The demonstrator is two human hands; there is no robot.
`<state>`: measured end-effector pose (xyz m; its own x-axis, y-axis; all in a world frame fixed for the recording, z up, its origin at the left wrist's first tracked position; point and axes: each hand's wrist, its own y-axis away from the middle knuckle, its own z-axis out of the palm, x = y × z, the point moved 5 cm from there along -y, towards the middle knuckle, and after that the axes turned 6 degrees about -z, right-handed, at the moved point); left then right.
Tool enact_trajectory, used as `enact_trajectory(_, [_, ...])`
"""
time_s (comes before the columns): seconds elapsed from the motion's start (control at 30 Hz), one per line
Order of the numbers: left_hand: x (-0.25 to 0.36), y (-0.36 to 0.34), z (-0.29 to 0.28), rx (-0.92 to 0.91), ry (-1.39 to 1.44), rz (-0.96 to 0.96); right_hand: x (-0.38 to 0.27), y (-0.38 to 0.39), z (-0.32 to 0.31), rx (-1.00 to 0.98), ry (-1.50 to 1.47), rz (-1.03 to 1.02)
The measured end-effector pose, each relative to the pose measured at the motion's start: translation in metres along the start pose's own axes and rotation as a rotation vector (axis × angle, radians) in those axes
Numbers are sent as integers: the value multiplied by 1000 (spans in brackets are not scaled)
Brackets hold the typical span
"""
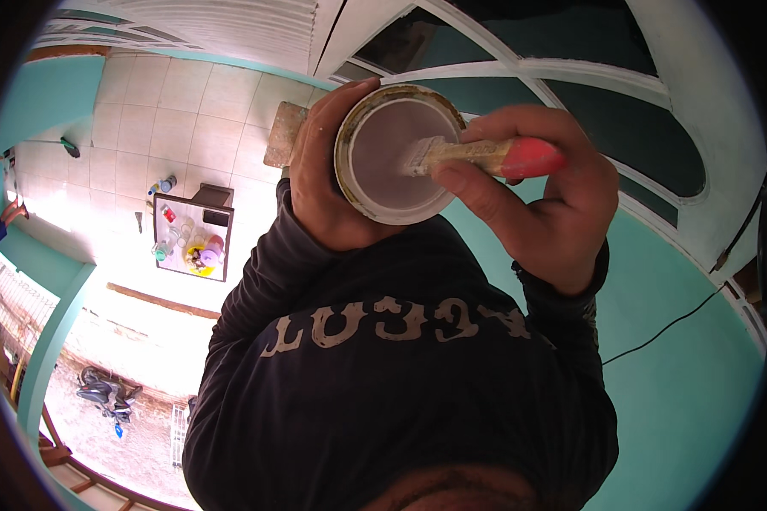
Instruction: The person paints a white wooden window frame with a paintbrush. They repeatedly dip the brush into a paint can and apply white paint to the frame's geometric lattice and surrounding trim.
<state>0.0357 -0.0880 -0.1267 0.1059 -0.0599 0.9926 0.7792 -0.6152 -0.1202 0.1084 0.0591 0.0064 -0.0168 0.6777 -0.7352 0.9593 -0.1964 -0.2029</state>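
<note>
A round paint can (375, 198) with a stained rim is held up in front of my chest, its open top facing me. My left hand (324, 166) wraps round the can's left side. Between the thumb and fingers of my right hand (554, 192) is a paintbrush (481, 157) with a wooden handle and a red end. The brush reaches over the can's right rim, and its pale bristles are inside the opening. Greyish-white paint (392, 149) shows in the can; whether the bristle tips touch it I cannot tell.
A white-framed window or door with dark panes (618, 140) stands close on the right, above a teal wall (682, 341) with a black cable. Left, a small table (169, 260) holds cups and containers on the tiled floor (222, 89). A motorcycle (106, 393) stands beyond; another person (4, 226) is far left.
</note>
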Motion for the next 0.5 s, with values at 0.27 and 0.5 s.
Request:
enact_trajectory(0.27, [5, -4, -2, -79, -75, -21, -1, -7, 3, -144, 94, 4])
enact_trajectory(0.5, [8, -4, -5, -52, -115, 32, 0, -1, 17, -134, 196, -129])
